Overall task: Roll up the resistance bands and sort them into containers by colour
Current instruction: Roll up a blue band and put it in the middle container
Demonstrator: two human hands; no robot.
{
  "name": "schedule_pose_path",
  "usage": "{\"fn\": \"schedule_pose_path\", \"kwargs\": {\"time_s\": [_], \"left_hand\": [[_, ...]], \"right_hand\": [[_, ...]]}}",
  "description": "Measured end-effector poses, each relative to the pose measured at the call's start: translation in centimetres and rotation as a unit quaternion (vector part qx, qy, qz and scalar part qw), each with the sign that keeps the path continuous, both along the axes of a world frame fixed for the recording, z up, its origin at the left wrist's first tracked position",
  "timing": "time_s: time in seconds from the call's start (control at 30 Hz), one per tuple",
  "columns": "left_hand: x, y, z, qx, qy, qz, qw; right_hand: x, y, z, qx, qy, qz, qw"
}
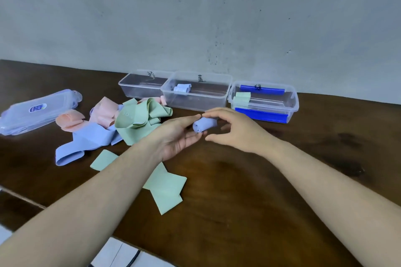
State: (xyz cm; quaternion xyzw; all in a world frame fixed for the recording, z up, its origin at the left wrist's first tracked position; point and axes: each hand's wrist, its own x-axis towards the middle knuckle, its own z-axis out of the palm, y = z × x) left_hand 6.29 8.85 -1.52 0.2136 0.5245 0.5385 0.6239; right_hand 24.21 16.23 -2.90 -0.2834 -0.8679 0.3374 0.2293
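One blue roll (204, 125) sits finished between both hands above the table (260, 191) — left hand (180, 136) cradles it, right hand (234, 130) pinches its end. Next, I judge: the middle box (196, 102) — blue's bin.

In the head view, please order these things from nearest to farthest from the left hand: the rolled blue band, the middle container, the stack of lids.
1. Rolled blue band: at the fingertips of the left hand, held between both hands.
2. Middle container: behind the hands, near the wall.
3. Stack of lids: far out on the left side of the table.
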Motion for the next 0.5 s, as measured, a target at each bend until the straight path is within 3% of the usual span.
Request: {"fn": "schedule_pose_path", "kwargs": {"time_s": [0.13,0.37,0.5], "left_hand": [[-0.7,1.1,1.0,-0.027,0.000,-0.024,0.999],[-3.2,3.6,1.7,-0.024,-0.013,-0.034,0.999],[-5.6,5.8,1.7,-0.003,0.049,-0.045,0.998]], "right_hand": [[0.1,1.5,0.7,0.003,0.024,0.013,1.000],[-2.4,3.7,1.2,-0.084,0.083,-0.012,0.993],[-5.2,5.4,1.4,-0.099,0.087,-0.055,0.990]]}}
